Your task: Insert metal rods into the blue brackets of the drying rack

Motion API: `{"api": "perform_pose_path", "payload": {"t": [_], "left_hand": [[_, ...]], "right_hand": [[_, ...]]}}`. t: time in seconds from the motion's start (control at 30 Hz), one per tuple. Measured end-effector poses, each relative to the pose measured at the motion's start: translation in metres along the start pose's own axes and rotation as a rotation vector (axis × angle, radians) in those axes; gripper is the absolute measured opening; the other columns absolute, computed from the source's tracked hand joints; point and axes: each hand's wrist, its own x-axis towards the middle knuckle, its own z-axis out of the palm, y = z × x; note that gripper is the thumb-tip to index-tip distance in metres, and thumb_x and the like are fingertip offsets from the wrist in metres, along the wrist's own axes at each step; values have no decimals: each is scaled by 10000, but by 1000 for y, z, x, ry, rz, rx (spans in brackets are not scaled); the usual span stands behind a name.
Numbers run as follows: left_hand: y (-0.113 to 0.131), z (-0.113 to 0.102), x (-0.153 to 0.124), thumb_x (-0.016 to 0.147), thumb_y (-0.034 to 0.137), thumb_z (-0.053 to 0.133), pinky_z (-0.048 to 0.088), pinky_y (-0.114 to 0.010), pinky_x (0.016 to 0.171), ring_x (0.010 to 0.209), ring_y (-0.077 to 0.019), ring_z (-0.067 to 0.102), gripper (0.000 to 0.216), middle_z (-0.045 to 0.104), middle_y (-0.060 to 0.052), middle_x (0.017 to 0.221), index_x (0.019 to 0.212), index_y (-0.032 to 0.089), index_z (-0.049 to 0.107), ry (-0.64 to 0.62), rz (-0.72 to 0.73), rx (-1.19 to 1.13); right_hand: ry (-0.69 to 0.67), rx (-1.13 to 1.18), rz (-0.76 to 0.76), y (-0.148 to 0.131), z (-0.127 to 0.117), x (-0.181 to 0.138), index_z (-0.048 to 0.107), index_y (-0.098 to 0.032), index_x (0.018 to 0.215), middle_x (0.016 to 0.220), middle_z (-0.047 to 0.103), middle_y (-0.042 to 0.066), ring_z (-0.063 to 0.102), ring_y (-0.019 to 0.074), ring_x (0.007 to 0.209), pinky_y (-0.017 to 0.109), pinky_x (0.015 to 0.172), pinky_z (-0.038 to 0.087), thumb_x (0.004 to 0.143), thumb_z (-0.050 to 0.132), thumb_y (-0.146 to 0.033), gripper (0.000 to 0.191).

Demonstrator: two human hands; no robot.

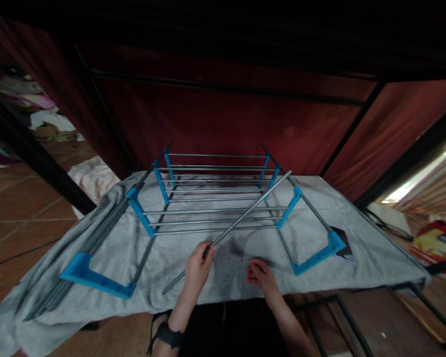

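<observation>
My left hand is closed around a long grey metal tube. The tube slants from the cloth at lower left up across the rack's bars to the upper right. My right hand hovers just right of the tube, fingers loosely curled and nothing visible in them. Beyond both hands stands a partly assembled drying rack with several thin metal bars between blue plastic brackets. A blue corner piece joins tubes at the left, and another blue corner piece does so at the right.
A grey blanket covers the work surface. Several loose grey tubes lie along its left side. A dark phone-like object rests by the right corner piece. Dark red panels close off the back; a metal frame stands at front right.
</observation>
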Motion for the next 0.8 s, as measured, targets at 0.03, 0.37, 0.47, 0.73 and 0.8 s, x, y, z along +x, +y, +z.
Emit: {"api": "perform_pose_path", "payload": {"t": [0.03, 0.37, 0.47, 0.73, 0.8], "left_hand": [[1, 1, 1, 927, 514, 555, 555, -389, 807, 882, -259, 722, 341, 764, -90, 960, 1004, 219, 709, -8, 5, 11], [-17, -15, 4, 924, 561, 535, 562, -396, 770, 860, -264, 707, 402, 762, -89, 936, 991, 218, 735, -50, 80, 204], [-21, -20, -1, 955, 560, 494, 551, -400, 791, 867, -269, 704, 420, 751, -80, 889, 977, 219, 738, -98, 156, 286], [-39, -21, -12, 980, 516, 460, 506, -417, 806, 925, -298, 697, 388, 756, -83, 934, 987, 237, 731, -186, 234, 515], [-42, -21, -14, 977, 505, 467, 503, -418, 808, 935, -299, 696, 374, 754, -84, 945, 978, 236, 727, -203, 230, 520]], "right_hand": [[7, 12, -6, -2, 0, 0, 674, -228, 837, 708, 685, 24, 616, 177, 569, 356, 571, 570, 525, 830, -639, 539], [46, 80, -35, 2, -1, 5, 667, -232, 808, 700, 678, 20, 626, 181, 582, 353, 588, 570, 561, 826, -561, 441], [31, 76, -21, 1, -1, 4, 656, -235, 795, 684, 668, 12, 614, 176, 572, 358, 593, 566, 562, 831, -553, 431], [67, 221, -34, -17, -11, 2, 643, -241, 907, 809, 713, 33, 674, 207, 713, 383, 711, 579, 599, 824, -492, 437], [135, 300, -68, -25, -19, 9, 624, -244, 913, 842, 723, 39, 694, 219, 786, 400, 782, 580, 619, 817, -430, 398]]}}
